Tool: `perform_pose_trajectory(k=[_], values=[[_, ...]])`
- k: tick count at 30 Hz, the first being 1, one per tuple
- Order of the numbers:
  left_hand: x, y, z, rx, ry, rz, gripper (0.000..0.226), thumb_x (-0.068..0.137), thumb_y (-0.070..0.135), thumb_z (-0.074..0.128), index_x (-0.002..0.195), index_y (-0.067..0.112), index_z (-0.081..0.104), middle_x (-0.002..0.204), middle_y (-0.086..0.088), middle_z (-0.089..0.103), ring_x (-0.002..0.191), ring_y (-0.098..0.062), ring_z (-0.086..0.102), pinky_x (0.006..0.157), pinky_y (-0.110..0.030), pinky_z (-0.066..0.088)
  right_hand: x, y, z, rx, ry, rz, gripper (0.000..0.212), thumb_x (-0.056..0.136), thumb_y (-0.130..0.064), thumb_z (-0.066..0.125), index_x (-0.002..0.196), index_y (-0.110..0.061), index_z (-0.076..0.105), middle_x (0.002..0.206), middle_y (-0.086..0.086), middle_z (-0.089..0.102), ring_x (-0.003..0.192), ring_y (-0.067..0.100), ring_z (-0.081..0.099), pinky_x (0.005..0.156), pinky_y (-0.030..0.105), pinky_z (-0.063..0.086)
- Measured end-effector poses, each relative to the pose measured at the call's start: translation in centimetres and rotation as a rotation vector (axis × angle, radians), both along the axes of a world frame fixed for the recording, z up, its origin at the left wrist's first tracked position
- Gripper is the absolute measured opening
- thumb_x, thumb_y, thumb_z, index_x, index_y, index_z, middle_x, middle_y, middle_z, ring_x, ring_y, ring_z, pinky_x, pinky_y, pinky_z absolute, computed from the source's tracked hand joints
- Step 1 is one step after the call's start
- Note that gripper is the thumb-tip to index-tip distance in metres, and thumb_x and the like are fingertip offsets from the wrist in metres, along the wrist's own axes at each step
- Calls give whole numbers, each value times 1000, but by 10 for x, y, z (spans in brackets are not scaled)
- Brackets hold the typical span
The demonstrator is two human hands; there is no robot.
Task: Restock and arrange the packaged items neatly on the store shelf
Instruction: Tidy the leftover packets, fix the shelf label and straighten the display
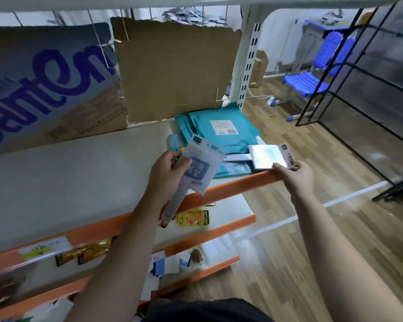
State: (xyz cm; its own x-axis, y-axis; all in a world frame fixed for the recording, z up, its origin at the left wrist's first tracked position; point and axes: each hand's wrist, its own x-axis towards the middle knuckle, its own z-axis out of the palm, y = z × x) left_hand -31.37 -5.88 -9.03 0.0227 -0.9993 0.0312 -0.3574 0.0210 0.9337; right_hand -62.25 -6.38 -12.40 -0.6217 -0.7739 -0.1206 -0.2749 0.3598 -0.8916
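Observation:
My left hand (170,173) grips a pale grey packet with a blue square print (201,167), held upright over the front edge of the white shelf (79,173). A long grey strip hangs down from that hand. My right hand (296,175) pinches the near edge of a shiny silver packet (266,156) that lies flat at the shelf's right front corner. Behind both packets lies a stack of teal mailer bags (221,129) with a white label, at the right end of the shelf.
Cardboard sheets (172,66) lean against the shelf's wire back. Orange-edged lower shelves (209,228) carry yellow snack packets (193,218) and small packs. A white upright post (249,56) ends the shelf on the right. Beyond it are wooden floor, a blue chair (312,75) and a black wire rack (370,89).

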Motion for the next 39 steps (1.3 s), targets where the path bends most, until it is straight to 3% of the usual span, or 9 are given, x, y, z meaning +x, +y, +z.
perform_pose_trajectory(k=[2,8,15,18,22,25,28,34,39], values=[[-3,-1,-1,5,9,-1,29,92,39,59,111,16,57,105,3,68,92,-10,66,67,-26,55,-2,-2,0,-52,-20,-14,47,76,-22,78,117,-5,62,103,8,64,89,21,58,78,34,47],[-6,-4,-6,23,41,51,29,92,34,60,111,12,57,106,-3,68,91,-14,67,69,-31,57,2,-4,8,-274,-193,-40,24,74,0,72,94,-9,63,83,1,64,80,17,59,67,24,48],[15,-4,-7,71,180,275,14,96,21,56,108,15,54,108,-5,65,97,-20,64,76,-39,56,21,-26,43,-459,-480,215,14,93,-7,58,102,-17,61,100,6,70,86,18,71,69,29,58],[38,7,-3,113,307,338,16,96,11,52,110,19,50,108,0,63,93,-13,64,65,-27,54,51,-41,47,-474,-547,347,12,97,-10,53,98,-14,65,84,-2,70,72,12,67,65,25,55],[84,43,6,83,363,411,19,95,6,54,104,23,51,105,0,64,93,-15,66,68,-26,56,123,-53,44,-381,-623,502,17,98,-10,53,88,-9,67,69,-8,67,60,4,59,56,21,52],[123,75,13,62,372,511,17,95,3,54,111,4,58,104,-11,67,92,-23,68,70,-29,58,185,-50,37,-255,-592,645,23,96,-11,57,74,-10,62,65,4,56,57,13,51,58,30,46],[165,111,15,49,429,624,21,96,2,53,113,-9,56,102,-20,65,90,-30,65,67,-31,55,248,-36,33,-187,-555,790,21,96,-14,57,75,-11,62,66,5,60,56,14,59,52,31,50],[258,184,22,-23,542,838,9,95,2,55,102,-2,57,84,-14,62,60,-16,64,45,-20,48,383,5,35,-98,-533,918,16,100,-24,53,88,-22,63,65,-13,70,56,2,67,41,20,48],[361,248,24,-73,537,903,9,93,6,58,100,0,59,79,-10,63,59,-16,65,49,-24,51,500,61,40,37,-697,904,21,100,-13,49,85,-10,63,80,9,67,60,16,68,45,29,54]])
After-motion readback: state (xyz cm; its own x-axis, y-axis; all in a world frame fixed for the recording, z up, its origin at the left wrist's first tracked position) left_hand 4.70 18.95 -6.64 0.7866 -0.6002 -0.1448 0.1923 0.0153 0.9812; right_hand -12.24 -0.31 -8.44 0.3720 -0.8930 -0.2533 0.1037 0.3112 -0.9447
